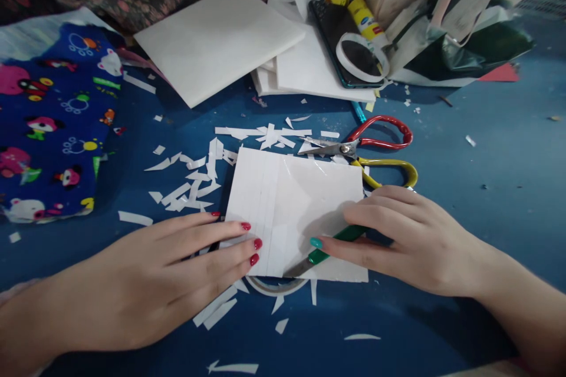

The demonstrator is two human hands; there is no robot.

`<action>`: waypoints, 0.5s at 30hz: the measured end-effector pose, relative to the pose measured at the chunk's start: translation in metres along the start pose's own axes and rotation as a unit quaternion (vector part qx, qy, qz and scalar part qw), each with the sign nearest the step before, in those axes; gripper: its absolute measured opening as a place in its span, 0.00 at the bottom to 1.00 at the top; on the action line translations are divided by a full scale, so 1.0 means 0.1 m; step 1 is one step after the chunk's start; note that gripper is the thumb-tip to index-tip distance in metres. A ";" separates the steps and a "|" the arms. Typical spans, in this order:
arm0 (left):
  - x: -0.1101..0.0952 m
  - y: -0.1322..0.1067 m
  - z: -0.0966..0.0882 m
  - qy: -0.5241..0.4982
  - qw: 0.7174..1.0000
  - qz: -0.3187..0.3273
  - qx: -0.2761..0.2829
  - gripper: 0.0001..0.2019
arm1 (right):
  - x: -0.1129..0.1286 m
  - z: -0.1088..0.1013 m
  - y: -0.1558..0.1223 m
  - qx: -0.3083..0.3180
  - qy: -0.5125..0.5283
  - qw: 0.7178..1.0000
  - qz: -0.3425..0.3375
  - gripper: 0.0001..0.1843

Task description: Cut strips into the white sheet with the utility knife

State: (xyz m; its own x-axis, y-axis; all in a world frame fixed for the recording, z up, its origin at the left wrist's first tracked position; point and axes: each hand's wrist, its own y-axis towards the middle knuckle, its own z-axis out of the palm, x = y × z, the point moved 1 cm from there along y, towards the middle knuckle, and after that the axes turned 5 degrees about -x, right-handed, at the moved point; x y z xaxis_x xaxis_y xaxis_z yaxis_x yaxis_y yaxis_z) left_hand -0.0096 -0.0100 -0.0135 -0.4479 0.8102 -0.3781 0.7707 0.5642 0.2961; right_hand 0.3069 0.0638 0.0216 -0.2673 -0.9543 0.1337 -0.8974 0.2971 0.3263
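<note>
In the head view a white paper piece [305, 206] with several lines along its left part lies tilted on a ring-shaped roll of tape [276, 290], whose rim shows under its near edge. My left hand [177, 271] is stretched out with its fingertips on the paper's left edge. My right hand [407, 241] is closed round a green-handled craft knife [321, 255]. Its blade points down and left, over the paper's near edge; whether it touches the paper I cannot tell. Beyond the paper lie scissors [347, 149] with one red and one yellow handle, spread apart.
White paper scraps [194, 182] litter the blue table [486, 188]. At the back are a white board [221, 41], a dark phone [345, 47] with a tape roll [362, 58] on it and a yellow glue stick [366, 19]. A blue patterned pouch [57, 123] is at left.
</note>
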 end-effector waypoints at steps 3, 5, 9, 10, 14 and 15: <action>0.00 -0.02 0.00 0.005 1.000 0.004 0.003 0.20 | 0.00 0.00 -0.01 -0.001 -0.003 1.000 0.006 0.13; 0.01 -0.03 0.01 0.007 1.000 0.005 0.006 0.21 | 0.01 0.01 -0.01 -0.006 -0.004 1.000 0.007 0.12; 0.00 -0.05 0.02 0.012 1.000 0.011 0.013 0.21 | 0.01 0.01 -0.02 -0.014 -0.003 1.000 0.016 0.11; 0.00 -0.05 0.02 0.013 1.000 0.012 0.014 0.21 | 0.01 0.02 -0.02 -0.014 -0.003 1.000 0.016 0.11; 0.01 -0.01 0.00 0.011 1.000 0.012 0.003 0.20 | 0.01 0.03 -0.01 -0.009 0.001 1.000 0.016 0.11; 0.01 0.01 -0.01 0.011 1.000 0.011 0.001 0.19 | 0.01 0.03 -0.02 -0.011 0.003 1.000 0.019 0.11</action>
State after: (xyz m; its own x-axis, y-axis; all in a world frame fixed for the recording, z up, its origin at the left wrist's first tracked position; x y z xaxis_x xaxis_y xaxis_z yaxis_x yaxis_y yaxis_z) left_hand -0.0099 -0.0090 -0.0124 -0.4404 0.8262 -0.3514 0.7815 0.5454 0.3029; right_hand 0.3070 0.0621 0.0187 -0.2992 -0.9419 0.1529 -0.8781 0.3345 0.3420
